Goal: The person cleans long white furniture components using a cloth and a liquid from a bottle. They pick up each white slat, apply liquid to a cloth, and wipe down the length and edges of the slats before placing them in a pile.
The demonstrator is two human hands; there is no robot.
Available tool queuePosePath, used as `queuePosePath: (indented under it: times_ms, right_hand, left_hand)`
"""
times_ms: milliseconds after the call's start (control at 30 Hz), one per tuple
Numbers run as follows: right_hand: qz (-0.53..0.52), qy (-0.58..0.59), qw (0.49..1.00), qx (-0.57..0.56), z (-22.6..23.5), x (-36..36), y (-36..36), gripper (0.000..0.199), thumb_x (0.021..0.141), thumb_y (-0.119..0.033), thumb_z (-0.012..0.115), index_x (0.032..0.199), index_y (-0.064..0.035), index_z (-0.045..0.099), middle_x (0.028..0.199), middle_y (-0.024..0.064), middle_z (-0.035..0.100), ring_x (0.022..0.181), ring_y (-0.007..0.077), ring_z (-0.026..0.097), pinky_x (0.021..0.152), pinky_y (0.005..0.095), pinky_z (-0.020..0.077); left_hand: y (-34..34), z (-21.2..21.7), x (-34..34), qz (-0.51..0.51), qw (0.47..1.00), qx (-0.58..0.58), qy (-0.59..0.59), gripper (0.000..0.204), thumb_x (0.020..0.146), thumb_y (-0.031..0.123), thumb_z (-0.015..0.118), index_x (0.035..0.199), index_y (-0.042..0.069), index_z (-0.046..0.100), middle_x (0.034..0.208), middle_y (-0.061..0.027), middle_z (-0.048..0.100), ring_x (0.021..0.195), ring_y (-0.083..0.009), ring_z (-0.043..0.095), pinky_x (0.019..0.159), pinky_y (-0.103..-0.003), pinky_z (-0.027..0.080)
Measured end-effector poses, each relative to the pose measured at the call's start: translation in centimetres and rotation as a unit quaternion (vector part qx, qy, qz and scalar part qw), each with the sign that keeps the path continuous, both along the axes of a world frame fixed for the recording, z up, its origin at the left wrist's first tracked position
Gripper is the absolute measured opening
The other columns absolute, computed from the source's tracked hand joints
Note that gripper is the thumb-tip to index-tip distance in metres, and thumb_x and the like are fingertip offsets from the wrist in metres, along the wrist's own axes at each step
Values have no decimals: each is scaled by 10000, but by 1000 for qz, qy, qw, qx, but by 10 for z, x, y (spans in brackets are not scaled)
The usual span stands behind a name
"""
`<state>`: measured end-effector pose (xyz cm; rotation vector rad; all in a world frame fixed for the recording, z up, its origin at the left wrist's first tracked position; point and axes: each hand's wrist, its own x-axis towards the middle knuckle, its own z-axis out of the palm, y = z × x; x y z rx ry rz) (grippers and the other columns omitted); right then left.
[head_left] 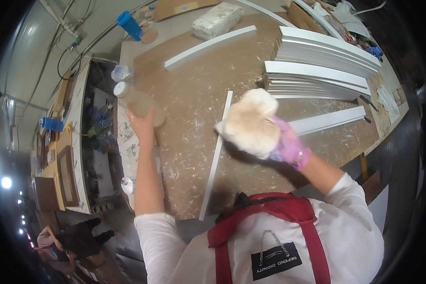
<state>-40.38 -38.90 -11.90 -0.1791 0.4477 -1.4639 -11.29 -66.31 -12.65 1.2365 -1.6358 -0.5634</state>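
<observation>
— Brown board covers the whole counter (194,99), speckled all over with white splashes and crumbs. What lies on it?

— Biggest are the stacks of white moulding strips (317,66) on the far right, piled in two heaps. One more white strip (326,121) lies on its own just near of the heaps, and a long one (208,47) lies slantwise at the far side, beside a whitish wrapped bundle (217,20).

— And in the middle?

— A thin white strip (216,158) runs from near the counter's near edge away toward the far side, between the two arms.

— What is the right hand doing?

— The right hand (288,146) wears a pink glove and is gripping a fluffy cream pad (250,123), raised over the counter just right of the thin strip's far end. The pad hides the fingers, so I cannot tell how they are set beyond that they grip it.

— The left?

— The left hand (142,124) is bare, stretched to the counter's left edge, its fingers wrapped round a blurred, pale tan round container (146,106).

— Anything smaller?

— A clear plastic bottle (121,72) and a white-capped jar (120,89) just far of that hand, and a blue bottle (129,24) at the far left corner.
</observation>
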Motion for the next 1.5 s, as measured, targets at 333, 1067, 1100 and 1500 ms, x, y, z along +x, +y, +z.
queuePosePath:
  times_ms: [333, 1067, 1100, 1500]
  right_hand:
    - [-94, 355, 929, 43, 6, -6, 32, 414, 970, -213, 421, 1300, 36, 415, 1262, 168, 535, 1137, 265, 553, 981, 381, 459]
    - [191, 670, 622, -357, 8, 183, -3, 244, 894, -257, 536, 1028, -75, 626, 922, 147, 651, 808, 291, 633, 779, 376, 524]
    - [214, 582, 750, -232, -19, 160, -23, 204, 903, -238, 545, 941, -54, 625, 836, 107, 653, 732, 217, 635, 685, 324, 526]
    - [-54, 681, 433, -587, -47, 140, -33, 312, 642, -148, 649, 953, -172, 659, 945, 93, 623, 808, 274, 617, 610, 397, 518]
  left_hand:
    - [4, -55, 52, 106, 987, -80, -94, 818, 725, 232, 768, 1375, -30, 347, 1281, -226, 491, 1141, -325, 511, 970, -366, 403]
    - [373, -96, 68, 170, 977, 124, -24, 241, 755, 121, 705, 970, 22, 662, 942, -103, 574, 943, -295, 497, 823, -380, 416]
    - [371, -81, 68, 122, 977, 103, -140, 235, 768, 93, 693, 985, 10, 661, 922, -88, 587, 932, -279, 501, 817, -368, 412]
    - [365, -101, 86, 42, 975, 53, -212, 300, 748, 117, 696, 975, 20, 526, 1048, -160, 530, 1027, -384, 455, 916, -447, 372]
